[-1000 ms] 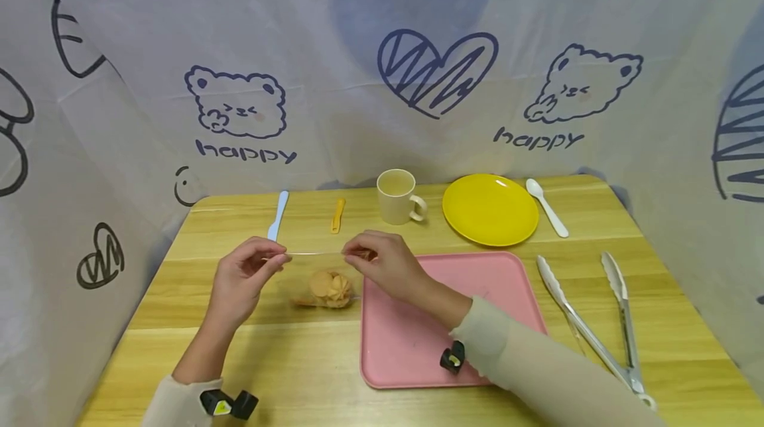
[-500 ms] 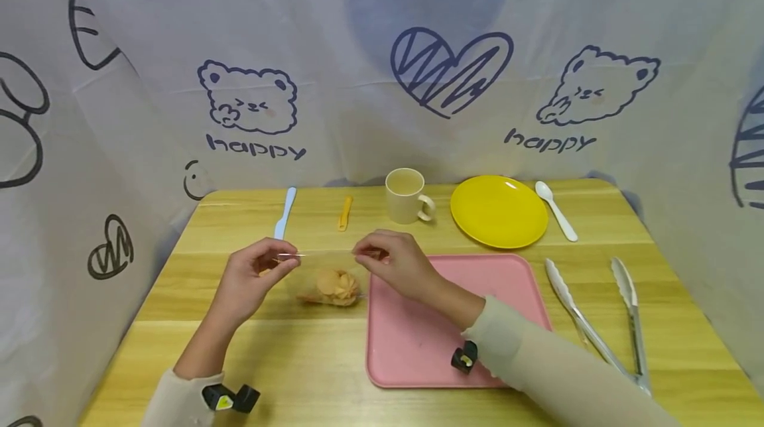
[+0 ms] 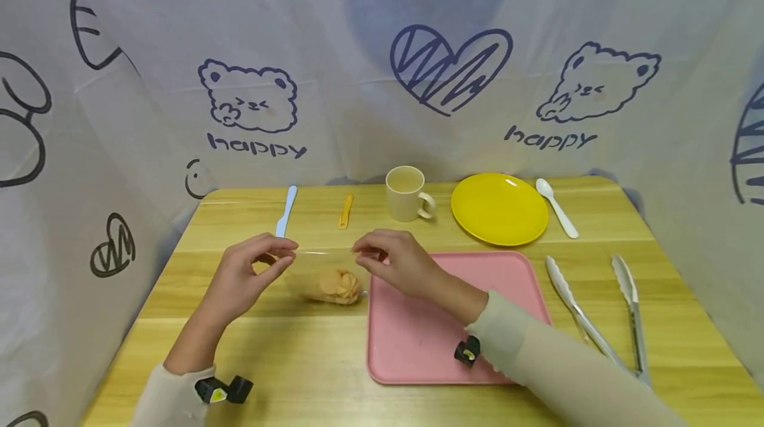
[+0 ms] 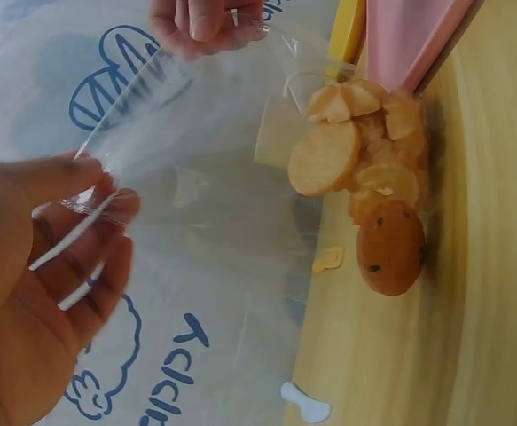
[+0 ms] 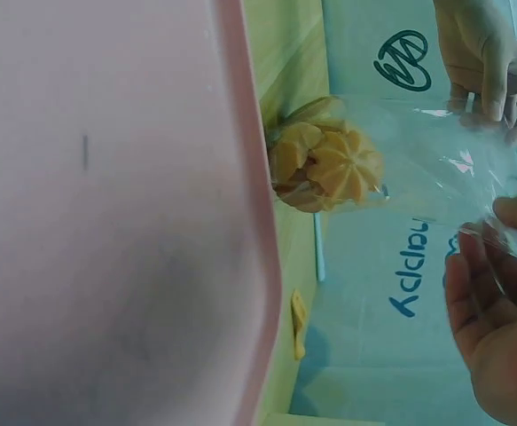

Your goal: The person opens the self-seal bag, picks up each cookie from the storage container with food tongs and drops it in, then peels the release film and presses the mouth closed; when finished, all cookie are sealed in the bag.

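A clear plastic bag (image 3: 319,262) of cookies hangs between my hands, its top edge stretched sideways. My left hand (image 3: 241,281) pinches the bag's left top corner between thumb and fingers. At the right top corner, my right hand (image 3: 396,264) pinches the film the same way. Piped, pale-gold cookies (image 5: 347,164) lie bunched at the bottom of the bag. Among them the left wrist view shows a flat round cookie (image 4: 326,158) and a browner oval one (image 4: 391,248) with dark spots. The bag's bottom is close over the wood, beside the pink tray (image 3: 418,347).
Behind the hands stand a cream mug (image 3: 401,200) and a yellow plate (image 3: 500,209), with a white spoon (image 3: 558,209) beside it. A light-blue knife (image 3: 287,209) and a small orange-yellow utensil (image 3: 345,212) lie back left. Metal tongs (image 3: 633,321) lie spread at the right.
The head view has turned slightly left, so things sit further right. Both hands keep their pinch on the bag. The left hand has shifted a little left in the last half second.
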Available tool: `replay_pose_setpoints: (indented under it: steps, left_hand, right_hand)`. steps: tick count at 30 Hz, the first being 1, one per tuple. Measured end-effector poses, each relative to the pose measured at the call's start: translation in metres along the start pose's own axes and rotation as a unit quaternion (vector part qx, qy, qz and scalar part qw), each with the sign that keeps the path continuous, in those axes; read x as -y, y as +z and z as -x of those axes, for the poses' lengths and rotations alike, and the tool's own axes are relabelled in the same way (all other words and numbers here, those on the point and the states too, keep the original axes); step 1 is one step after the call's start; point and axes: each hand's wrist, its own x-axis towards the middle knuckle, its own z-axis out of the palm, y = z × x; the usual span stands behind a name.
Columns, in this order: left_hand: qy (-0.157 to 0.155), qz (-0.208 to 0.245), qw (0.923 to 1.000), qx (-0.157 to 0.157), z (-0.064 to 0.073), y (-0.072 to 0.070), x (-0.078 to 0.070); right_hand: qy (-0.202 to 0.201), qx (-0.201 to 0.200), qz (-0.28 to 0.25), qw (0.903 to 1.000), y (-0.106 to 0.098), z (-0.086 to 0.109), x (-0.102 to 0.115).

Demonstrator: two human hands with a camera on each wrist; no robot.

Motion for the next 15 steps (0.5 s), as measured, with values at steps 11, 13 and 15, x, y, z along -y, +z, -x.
replay_pose_setpoints:
  steps: [11, 13, 15]
  left_hand:
    - [-0.027, -0.061, 0.9912, 0.114, -0.019, 0.003, -0.011]
    - [-0.009, -0.083, 0.9888, 0.124, -0.024, 0.006, -0.014]
    - [0.007, -0.099, 0.9866, 0.129, -0.028, 0.009, -0.019]
  right_hand:
    - [0.022, 0.05, 0.054, 0.997, 0.009, -0.019, 0.015]
    - [0.019, 0.045, 0.076, 0.9959, 0.011, -0.022, 0.017]
    - [0.019, 0.044, 0.096, 0.9942, 0.013, -0.025, 0.02]
